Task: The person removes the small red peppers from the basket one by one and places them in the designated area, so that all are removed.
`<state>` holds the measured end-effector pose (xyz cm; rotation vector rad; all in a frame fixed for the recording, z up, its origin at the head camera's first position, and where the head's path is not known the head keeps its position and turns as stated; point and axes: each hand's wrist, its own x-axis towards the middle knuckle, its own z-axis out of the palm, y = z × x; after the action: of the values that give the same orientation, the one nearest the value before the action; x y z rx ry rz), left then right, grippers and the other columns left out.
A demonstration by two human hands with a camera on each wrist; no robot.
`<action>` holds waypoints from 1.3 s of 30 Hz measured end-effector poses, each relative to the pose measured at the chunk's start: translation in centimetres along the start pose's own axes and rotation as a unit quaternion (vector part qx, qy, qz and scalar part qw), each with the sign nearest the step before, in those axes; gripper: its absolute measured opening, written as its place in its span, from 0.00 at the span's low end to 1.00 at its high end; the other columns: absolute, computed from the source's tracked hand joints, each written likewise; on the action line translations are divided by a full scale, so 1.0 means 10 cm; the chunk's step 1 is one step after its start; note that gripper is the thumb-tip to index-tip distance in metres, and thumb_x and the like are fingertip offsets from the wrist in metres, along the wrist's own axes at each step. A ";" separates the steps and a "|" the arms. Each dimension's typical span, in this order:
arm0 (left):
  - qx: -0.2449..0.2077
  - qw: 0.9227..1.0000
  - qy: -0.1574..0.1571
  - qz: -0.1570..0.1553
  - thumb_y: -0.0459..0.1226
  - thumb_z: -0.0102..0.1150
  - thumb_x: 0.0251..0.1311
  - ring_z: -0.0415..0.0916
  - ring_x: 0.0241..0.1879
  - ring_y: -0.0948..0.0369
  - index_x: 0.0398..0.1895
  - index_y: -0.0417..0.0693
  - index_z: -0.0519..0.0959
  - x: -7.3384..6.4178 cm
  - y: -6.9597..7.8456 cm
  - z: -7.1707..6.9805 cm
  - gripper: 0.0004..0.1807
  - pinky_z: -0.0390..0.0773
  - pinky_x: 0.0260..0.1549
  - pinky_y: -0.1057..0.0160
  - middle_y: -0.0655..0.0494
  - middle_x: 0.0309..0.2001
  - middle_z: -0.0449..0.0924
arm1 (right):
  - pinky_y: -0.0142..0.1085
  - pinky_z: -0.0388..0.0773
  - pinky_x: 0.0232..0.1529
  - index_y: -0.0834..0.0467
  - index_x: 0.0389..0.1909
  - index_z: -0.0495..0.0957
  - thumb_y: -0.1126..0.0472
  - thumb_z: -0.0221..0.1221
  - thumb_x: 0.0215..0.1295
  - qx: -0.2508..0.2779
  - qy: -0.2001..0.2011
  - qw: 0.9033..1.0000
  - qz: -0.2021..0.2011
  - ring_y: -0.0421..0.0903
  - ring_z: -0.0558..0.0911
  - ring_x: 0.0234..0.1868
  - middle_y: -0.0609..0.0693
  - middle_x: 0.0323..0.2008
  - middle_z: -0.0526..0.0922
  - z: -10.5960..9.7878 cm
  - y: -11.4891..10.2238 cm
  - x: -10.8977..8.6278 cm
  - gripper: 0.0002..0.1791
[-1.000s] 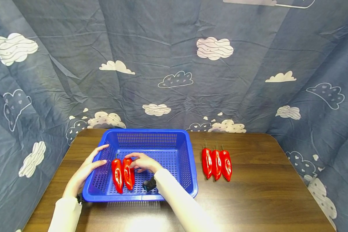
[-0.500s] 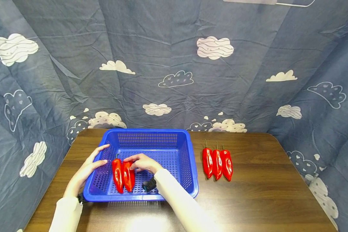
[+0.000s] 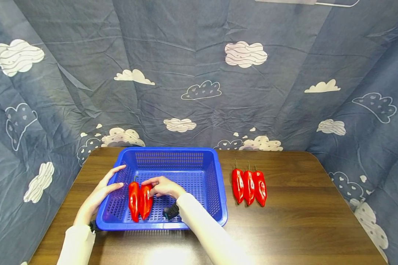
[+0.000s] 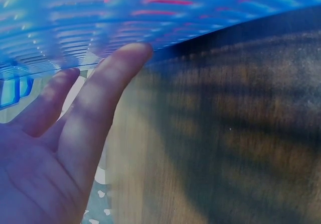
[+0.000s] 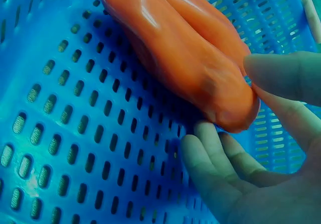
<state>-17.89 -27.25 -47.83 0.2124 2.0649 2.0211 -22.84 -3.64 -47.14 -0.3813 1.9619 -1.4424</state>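
Observation:
Two glossy long red peppers lie side by side, lengthwise, at the left in the blue plastic basket [image 3: 192, 225]: the left pepper [image 3: 133, 202] and the right pepper [image 3: 146, 206]. My right hand [image 3: 166, 187] holds the stem end of the right pepper; the right wrist view shows thumb and fingers about that end of the pepper [image 5: 200, 73]. At the basket's left side, my left hand [image 3: 97, 195] rests with fairly straight fingers on the rim. The left wrist view has its fingers [image 4: 100, 98] against the perforated outer wall [image 4: 50, 23].
Three more red peppers [image 3: 248, 187] lie in a row on the wooden table [image 3: 305, 206], to the right of the basket, stems toward the back. A dark blue cloth [image 3: 199, 110] with cloud prints hangs behind and beside the table.
The right pepper's lower tip has swung left, against the left pepper, whose tip has also shifted slightly left. My right hand has barely moved; the left hand stays at the rim.

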 end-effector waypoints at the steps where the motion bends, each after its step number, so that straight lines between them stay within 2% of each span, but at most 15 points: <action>1: 0.001 1.000 0.001 0.000 0.34 0.46 0.70 0.75 0.49 0.50 0.73 0.56 0.51 0.00 0.00 0.00 0.31 0.79 0.39 0.46 0.32 0.63 0.54 | 0.41 0.77 0.43 0.62 0.56 0.78 0.77 0.58 0.50 -0.002 -0.002 1.000 0.001 0.39 0.76 0.35 0.56 0.43 0.82 0.00 0.00 0.00 0.28; 5: 0.006 1.000 0.001 0.006 0.34 0.46 0.70 0.74 0.49 0.51 0.73 0.56 0.51 0.01 -0.01 0.00 0.31 0.79 0.39 0.47 0.32 0.64 0.53 | 0.41 0.77 0.42 0.62 0.56 0.78 0.77 0.58 0.50 0.000 0.003 1.000 -0.006 0.39 0.75 0.34 0.55 0.41 0.82 0.00 -0.01 -0.01 0.28; 11: 0.004 1.000 0.004 0.004 0.33 0.46 0.69 0.75 0.48 0.51 0.73 0.57 0.52 0.00 -0.01 0.01 0.31 0.79 0.39 0.48 0.33 0.64 0.53 | 0.48 0.79 0.44 0.65 0.53 0.79 0.80 0.56 0.47 0.027 0.036 0.999 -0.022 0.39 0.75 0.30 0.55 0.34 0.79 0.01 0.00 -0.02 0.27; 15: 0.002 1.000 0.004 0.002 0.33 0.46 0.69 0.75 0.48 0.50 0.73 0.57 0.52 0.00 0.00 0.01 0.31 0.79 0.39 0.48 0.33 0.64 0.53 | 0.47 0.80 0.41 0.66 0.53 0.78 0.81 0.55 0.46 0.050 0.047 0.997 -0.026 0.40 0.76 0.30 0.53 0.32 0.77 0.00 0.02 0.00 0.28; 23: 0.002 1.000 0.004 0.001 0.33 0.46 0.69 0.74 0.49 0.50 0.73 0.56 0.52 0.00 0.00 0.01 0.31 0.79 0.39 0.48 0.32 0.64 0.53 | 0.49 0.81 0.36 0.69 0.52 0.76 0.83 0.53 0.46 0.108 0.052 0.991 -0.055 0.43 0.76 0.30 0.55 0.33 0.74 -0.01 0.03 0.01 0.28; 32: -0.002 1.000 0.005 -0.007 0.33 0.46 0.69 0.74 0.48 0.47 0.73 0.57 0.51 0.00 0.00 0.01 0.31 0.79 0.38 0.47 0.32 0.66 0.51 | 0.47 0.82 0.33 0.66 0.49 0.78 0.80 0.56 0.46 0.106 0.077 0.989 -0.063 0.45 0.76 0.31 0.56 0.38 0.72 -0.06 -0.02 -0.02 0.25; 39: -0.002 1.000 0.005 -0.009 0.33 0.46 0.69 0.75 0.47 0.47 0.73 0.57 0.51 0.00 -0.01 0.00 0.32 0.79 0.38 0.47 0.32 0.66 0.52 | 0.50 0.81 0.34 0.66 0.49 0.77 0.79 0.57 0.47 0.118 0.088 0.985 -0.090 0.47 0.77 0.34 0.55 0.39 0.70 -0.12 -0.07 -0.07 0.24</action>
<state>-17.86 -27.21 -47.91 0.1822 2.0608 2.0210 -23.23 -2.61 -46.06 -0.3404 1.9012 -1.8588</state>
